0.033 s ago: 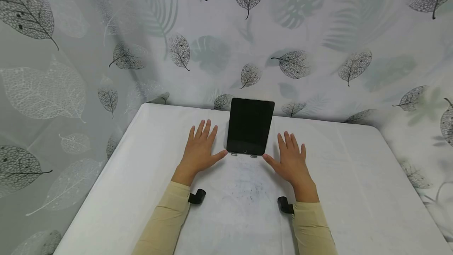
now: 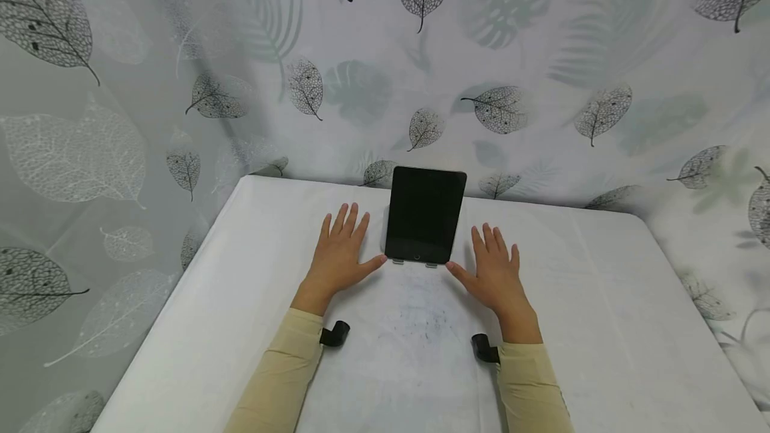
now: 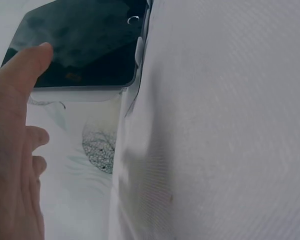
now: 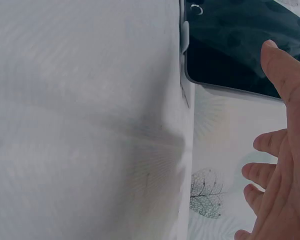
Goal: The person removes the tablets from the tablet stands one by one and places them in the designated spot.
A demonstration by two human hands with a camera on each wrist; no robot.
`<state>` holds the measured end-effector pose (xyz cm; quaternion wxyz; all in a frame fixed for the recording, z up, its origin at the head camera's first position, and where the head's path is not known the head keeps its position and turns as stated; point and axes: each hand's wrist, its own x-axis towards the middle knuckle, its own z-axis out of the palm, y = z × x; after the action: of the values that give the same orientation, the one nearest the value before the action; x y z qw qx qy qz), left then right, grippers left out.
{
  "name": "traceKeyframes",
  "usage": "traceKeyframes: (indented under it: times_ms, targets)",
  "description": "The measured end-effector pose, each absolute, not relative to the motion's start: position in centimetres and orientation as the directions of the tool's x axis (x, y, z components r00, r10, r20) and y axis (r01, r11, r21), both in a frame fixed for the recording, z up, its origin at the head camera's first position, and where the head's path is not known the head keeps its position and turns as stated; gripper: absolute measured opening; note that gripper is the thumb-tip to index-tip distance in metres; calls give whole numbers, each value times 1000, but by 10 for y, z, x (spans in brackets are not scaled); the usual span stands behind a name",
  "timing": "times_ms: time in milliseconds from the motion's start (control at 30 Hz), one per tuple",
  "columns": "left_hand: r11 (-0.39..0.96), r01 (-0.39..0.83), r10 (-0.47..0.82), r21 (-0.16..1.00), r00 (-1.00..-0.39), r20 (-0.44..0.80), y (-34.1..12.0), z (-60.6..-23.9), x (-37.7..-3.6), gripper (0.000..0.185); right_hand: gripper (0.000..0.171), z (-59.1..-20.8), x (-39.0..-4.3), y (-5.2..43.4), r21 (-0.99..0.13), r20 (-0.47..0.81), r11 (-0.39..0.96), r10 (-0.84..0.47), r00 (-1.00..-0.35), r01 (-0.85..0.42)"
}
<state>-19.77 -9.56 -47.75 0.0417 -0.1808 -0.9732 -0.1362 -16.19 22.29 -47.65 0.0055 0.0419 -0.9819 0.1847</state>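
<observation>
A black tablet (image 2: 426, 214) with a dark screen leans back, propped upright near the far edge of the table. Two small metal lips of a stand (image 2: 431, 264) show beneath its lower edge. To its left lies my left hand (image 2: 339, 252), fingers straight, thumb stretched toward the tablet's lower left corner. My right hand (image 2: 494, 271) mirrors it on the other side, its thumb pointing at the lower right corner. In both wrist views the thumbs overlap the screen (image 3: 90, 40), and the other fingers extend past it. Neither hand holds anything.
A white cloth covers the table (image 2: 601, 299), with faint dark marks in front of the tablet. Behind and at the sides hang curtains (image 2: 361, 39) printed with leaves. A black camera mount (image 2: 337, 334) sits at the left wrist, another (image 2: 483, 347) at the right.
</observation>
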Motion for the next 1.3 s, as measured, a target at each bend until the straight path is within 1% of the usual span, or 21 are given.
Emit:
traceKeyframes:
  times_ms: [167,267,333,467,567,667,733,933,1100,1300]
  targets:
    - [884,370,339,284,-928,153,-95,-478,-198,96,101,-477,-164,223,-368,47,926,-72,-996,-84]
    - [870,378,334,316,-924,186,-94,-479,-198,96,96,-478,-163,222,-388,110,916,-65,-992,-103]
    - [847,388,326,363,-919,222,-92,-480,-198,92,91,-479,-162,220,-412,170,903,-57,-984,-123]
    - [746,403,284,530,-912,295,-84,-482,-196,80,79,-480,-161,211,-525,271,838,1,-963,-147]
    - [632,394,251,667,-919,305,-77,-484,-193,73,69,-480,-161,202,-642,309,750,63,-949,-159]
    - [538,373,228,756,-928,295,-71,-486,-191,71,62,-480,-161,195,-730,328,658,100,-940,-185]
    - [489,367,216,791,-930,297,-68,-487,-190,70,60,-479,-160,191,-770,332,606,114,-937,-199]
    - [381,412,205,827,-910,359,-59,-496,-190,65,59,-480,-160,183,-856,275,484,132,-952,-180]
    - [309,454,199,836,-890,410,-53,-501,-189,61,58,-481,-159,179,-893,225,425,135,-965,-148]
    - [292,432,163,853,-902,401,-49,-504,-188,62,54,-484,-160,177,-924,218,349,153,-964,-153]
